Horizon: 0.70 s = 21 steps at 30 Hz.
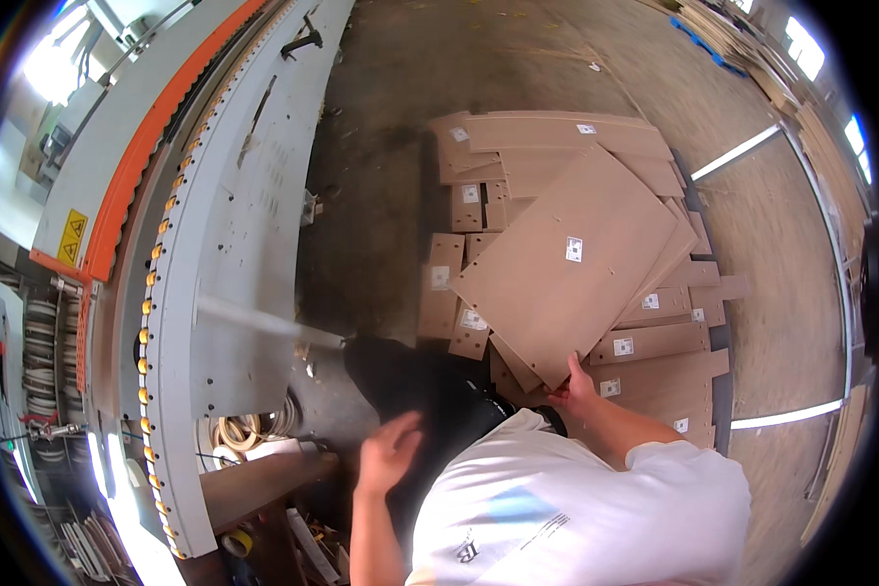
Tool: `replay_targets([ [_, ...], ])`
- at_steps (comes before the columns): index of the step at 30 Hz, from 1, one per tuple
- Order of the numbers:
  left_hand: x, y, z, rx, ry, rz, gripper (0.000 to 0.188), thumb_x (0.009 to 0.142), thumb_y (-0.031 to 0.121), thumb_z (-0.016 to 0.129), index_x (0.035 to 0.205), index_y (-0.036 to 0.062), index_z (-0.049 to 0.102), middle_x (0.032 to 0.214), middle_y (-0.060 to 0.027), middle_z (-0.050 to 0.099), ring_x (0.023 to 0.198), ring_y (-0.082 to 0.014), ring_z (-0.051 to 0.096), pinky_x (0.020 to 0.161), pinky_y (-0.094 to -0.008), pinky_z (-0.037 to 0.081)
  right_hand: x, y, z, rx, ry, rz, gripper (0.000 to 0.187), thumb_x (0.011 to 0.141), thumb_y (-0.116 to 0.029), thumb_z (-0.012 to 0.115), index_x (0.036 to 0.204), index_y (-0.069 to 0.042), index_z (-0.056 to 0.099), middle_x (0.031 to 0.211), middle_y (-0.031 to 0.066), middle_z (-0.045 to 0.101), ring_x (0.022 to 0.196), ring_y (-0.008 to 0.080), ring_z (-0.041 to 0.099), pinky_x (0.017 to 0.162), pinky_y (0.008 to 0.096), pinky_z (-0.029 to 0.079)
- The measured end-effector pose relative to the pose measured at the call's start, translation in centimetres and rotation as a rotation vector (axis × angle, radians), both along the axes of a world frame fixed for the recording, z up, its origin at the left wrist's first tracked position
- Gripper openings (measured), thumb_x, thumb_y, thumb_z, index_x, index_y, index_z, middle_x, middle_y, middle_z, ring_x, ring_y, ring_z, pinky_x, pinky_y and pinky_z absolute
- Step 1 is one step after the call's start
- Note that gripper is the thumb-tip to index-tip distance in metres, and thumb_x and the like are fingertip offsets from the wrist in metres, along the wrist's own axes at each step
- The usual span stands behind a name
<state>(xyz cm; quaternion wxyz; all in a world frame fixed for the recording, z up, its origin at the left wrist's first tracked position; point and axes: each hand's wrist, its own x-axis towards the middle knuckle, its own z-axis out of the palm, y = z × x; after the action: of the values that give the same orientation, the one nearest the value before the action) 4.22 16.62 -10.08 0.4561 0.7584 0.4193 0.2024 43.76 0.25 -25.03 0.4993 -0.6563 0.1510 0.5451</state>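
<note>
My right hand (573,384) grips the near corner of a large brown fibreboard panel (568,262) with a small white sticker, lifted at a tilt over a stack of similar panels (654,342). Blurred in the lower middle, my left hand (388,453) hangs free with fingers spread and holds nothing. It is beside my white shirt and dark trousers.
A long grey and orange machine (215,225) with a row of yellow rollers runs along the left. Coils of edge banding (254,425) lie at its base. A brown board (264,483) lies near my left arm. Bare concrete floor (381,146) separates machine and stack.
</note>
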Motion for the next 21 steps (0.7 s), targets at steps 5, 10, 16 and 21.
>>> replay_targets([
  [5, 1.8, -2.3, -0.4, -0.246, -0.102, 0.007, 0.035, 0.099, 0.009, 0.072, 0.132, 0.0009, 0.07, 0.121, -0.0141, 0.078, 0.109, -0.0218, 0.076, 0.094, -0.0325, 0.058, -1.0, 0.3, 2.3, 0.125, 0.038, 0.013, 0.079, 0.1, -0.08, 0.042, 0.135, -0.012, 0.061, 0.113, 0.0077, 0.074, 0.094, 0.0246, 0.073, 0.074, 0.0384, 0.059],
  [10, 6.7, -1.5, -0.2, -0.628, -0.263, -0.026, 0.049, 0.104, 0.021, 0.07, 0.145, -0.0041, 0.058, 0.14, -0.0173, 0.07, 0.127, -0.0224, 0.067, 0.107, -0.0335, 0.051, -2.7, 2.9, 7.3, 0.408, 0.205, 0.158, 0.073, 0.107, -0.071, 0.037, 0.139, -0.01, 0.06, 0.119, 0.0086, 0.075, 0.105, 0.0261, 0.074, 0.08, 0.0385, 0.058],
  [16, 14.6, -1.4, -1.3, -1.053, -0.69, -0.198, 0.065, 0.103, 0.033, 0.073, 0.15, -0.0046, 0.048, 0.14, -0.0154, 0.064, 0.133, -0.0248, 0.058, 0.114, -0.0388, 0.044, -5.4, 4.3, 9.2, 0.672, 0.35, 0.494, 0.062, 0.113, -0.056, 0.035, 0.142, -0.006, 0.06, 0.126, 0.0136, 0.075, 0.113, 0.0288, 0.074, 0.092, 0.0421, 0.06],
  [21, 13.8, -2.2, -1.9, -1.113, -0.672, 0.031, 0.051, 0.103, 0.019, 0.068, 0.146, -0.0021, 0.049, 0.137, -0.0176, 0.063, 0.128, -0.0307, 0.062, 0.111, -0.0443, 0.049, -5.3, 3.6, 7.8, 0.58, 0.457, 0.481, 0.059, 0.113, -0.052, 0.04, 0.144, -0.004, 0.055, 0.123, 0.0184, 0.074, 0.111, 0.0325, 0.073, 0.092, 0.0471, 0.06],
])
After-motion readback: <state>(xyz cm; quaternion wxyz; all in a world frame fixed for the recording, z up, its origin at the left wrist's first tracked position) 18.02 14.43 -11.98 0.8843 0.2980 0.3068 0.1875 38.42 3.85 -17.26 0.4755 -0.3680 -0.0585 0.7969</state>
